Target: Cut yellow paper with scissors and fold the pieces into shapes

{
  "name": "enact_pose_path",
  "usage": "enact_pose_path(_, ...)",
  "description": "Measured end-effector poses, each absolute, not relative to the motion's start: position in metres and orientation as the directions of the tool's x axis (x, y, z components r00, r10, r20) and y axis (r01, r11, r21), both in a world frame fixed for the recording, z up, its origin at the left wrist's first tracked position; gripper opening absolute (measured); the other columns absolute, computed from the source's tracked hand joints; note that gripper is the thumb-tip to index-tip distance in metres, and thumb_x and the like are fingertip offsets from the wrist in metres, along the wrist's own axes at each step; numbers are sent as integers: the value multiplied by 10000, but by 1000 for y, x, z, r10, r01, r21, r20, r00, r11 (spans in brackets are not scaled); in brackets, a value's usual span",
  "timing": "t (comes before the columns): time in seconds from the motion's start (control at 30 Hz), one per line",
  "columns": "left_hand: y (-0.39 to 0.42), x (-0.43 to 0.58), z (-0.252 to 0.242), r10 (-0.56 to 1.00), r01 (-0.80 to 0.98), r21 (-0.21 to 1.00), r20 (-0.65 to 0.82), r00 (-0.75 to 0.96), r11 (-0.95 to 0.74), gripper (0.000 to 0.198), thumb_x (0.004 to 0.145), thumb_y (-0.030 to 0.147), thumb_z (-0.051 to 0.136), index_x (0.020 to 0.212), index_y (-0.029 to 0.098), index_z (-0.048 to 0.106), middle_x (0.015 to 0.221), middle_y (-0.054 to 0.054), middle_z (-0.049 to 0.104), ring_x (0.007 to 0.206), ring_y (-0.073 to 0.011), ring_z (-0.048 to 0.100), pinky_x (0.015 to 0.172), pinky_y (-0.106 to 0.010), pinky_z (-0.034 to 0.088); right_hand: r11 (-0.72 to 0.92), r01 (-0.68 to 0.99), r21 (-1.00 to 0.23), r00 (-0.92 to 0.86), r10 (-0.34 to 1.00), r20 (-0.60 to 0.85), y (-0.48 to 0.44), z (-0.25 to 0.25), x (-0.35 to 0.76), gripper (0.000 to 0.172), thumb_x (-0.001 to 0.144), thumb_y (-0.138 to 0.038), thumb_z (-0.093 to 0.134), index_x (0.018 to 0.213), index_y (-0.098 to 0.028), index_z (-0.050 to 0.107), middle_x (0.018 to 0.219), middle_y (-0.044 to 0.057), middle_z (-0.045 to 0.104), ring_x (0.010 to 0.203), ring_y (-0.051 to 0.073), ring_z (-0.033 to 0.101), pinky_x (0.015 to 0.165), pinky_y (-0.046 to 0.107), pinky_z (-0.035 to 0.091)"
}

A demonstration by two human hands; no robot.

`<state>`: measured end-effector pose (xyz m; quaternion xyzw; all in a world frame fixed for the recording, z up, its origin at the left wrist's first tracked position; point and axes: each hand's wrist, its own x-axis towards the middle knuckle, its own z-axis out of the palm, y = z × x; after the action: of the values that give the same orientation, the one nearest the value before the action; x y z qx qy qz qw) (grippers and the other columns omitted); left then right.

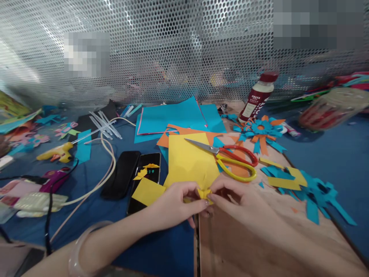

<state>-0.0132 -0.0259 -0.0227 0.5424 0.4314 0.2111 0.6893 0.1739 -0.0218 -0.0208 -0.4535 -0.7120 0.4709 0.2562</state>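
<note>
Between my two hands is a small folded piece of yellow paper (204,193). My left hand (184,202) pinches its left side, and my right hand (230,194) pinches its right side, with the fingertips nearly meeting. Just beyond them lies a large yellow sheet (187,157). Scissors (215,149) with one red and one yellow handle loop rest across its right part. Left of my left hand, a yellow paper square (148,191) and small folded yellow pieces (142,173) lie on a phone (157,159) with a lit screen.
Blue sheets (170,117) lie behind the yellow one. A bottle (257,98) stands at the back right near blue and orange paper flowers (261,129). Blue cutouts (319,192) lie at right. A yellow glue gun (56,152), cables and a black phone (121,175) occupy the left.
</note>
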Motion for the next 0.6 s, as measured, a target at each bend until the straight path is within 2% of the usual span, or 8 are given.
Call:
enact_pose_path(0.17, -29, -14, -23, 759, 217, 942, -336, 557, 257, 200, 826, 314, 510, 884, 137, 582, 852, -89, 653, 773, -189, 644, 503, -232, 518, 187, 416, -890, -482, 875, -41, -22, -20, 175, 116, 847, -246, 483, 795, -226, 585, 719, -21, 617, 625, 109, 542, 532, 225, 428)
enact_pose_path(0.3, -29, -14, -26, 784, 198, 947, -321, 531, 254, 206, 815, 338, 526, 855, 142, 580, 822, -74, 648, 740, -185, 647, 492, -237, 522, 314, 416, -854, -479, 873, 88, -21, -21, 177, 108, 834, -179, 499, 845, -230, 594, 760, -20, 612, 643, 105, 537, 548, 227, 425)
enact_pose_path(0.47, -28, -13, -26, 790, 182, 946, -325, 520, 269, 198, 807, 338, 540, 829, 145, 576, 758, -53, 632, 691, -162, 629, 502, -241, 531, 555, 457, -696, -454, 818, 354, -26, -24, 176, 116, 826, -123, 507, 840, -202, 591, 824, 2, 601, 743, 114, 547, 631, 241, 436)
enact_pose_path(0.6, -29, -12, -26, 801, 110, 951, -302, 518, 287, 189, 800, 321, 552, 803, 134, 573, 749, -47, 613, 639, -130, 596, 481, -226, 527, 676, 518, -524, -438, 736, 516, -30, -28, 173, 114, 843, -129, 503, 844, -180, 605, 816, 27, 614, 742, 129, 541, 627, 252, 441)
